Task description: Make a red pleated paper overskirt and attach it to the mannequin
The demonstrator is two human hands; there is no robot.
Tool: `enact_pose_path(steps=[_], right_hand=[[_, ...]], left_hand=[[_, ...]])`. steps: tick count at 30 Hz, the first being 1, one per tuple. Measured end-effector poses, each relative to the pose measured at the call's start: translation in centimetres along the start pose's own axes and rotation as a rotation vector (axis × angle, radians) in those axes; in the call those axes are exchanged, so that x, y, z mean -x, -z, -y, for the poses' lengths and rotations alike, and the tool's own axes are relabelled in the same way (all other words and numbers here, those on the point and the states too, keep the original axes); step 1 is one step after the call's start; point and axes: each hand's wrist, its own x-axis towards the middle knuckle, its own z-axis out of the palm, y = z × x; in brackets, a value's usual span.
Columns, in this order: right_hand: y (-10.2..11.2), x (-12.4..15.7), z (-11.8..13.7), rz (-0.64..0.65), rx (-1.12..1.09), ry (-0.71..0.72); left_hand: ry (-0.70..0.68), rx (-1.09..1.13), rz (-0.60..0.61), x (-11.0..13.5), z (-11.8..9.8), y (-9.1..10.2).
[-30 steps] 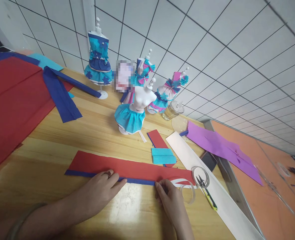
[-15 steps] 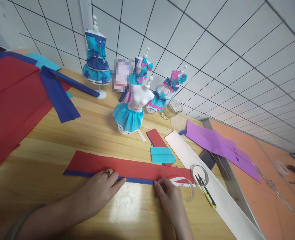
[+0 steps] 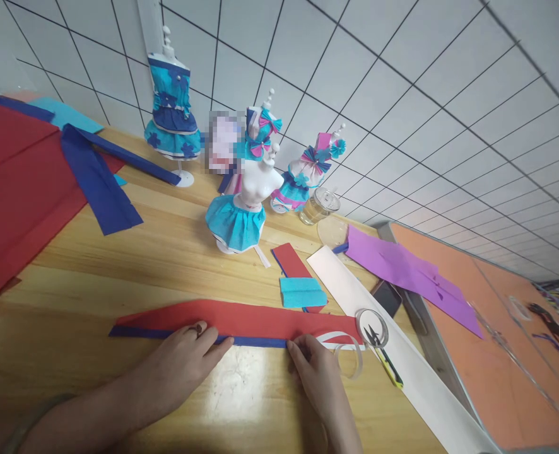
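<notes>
Red strip [image 3: 255, 321] lies apart from clear cup [image 3: 311, 211], contents unclear

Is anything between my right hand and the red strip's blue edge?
Nothing visible: your right hand touches the blue edge. White tape lies just right of the hand; whether it runs underneath is hidden.

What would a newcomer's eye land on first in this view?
Probably the four small white mannequins in bright turquoise garments, standing toward the back of the wooden table near the white tiled wall. Next, the long red strip with a blue border at the front, its lower edge touched by the left hand and right hand. The large red sheet fills the far left.
</notes>
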Motion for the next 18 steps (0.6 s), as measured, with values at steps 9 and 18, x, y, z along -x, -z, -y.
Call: enact_pose_path(steps=[9,18], right_hand=[[0.04,-0.1,0.35,-0.015,0.05,-0.027],[-0.17,-0.47,-0.4,-0.032,-0.034,-0.019]], left_hand=[[0.012,-0.025,0.047,0.03,-0.06,-0.84],[0.028,0.021,0.057,-0.38,0.0,-0.58]])
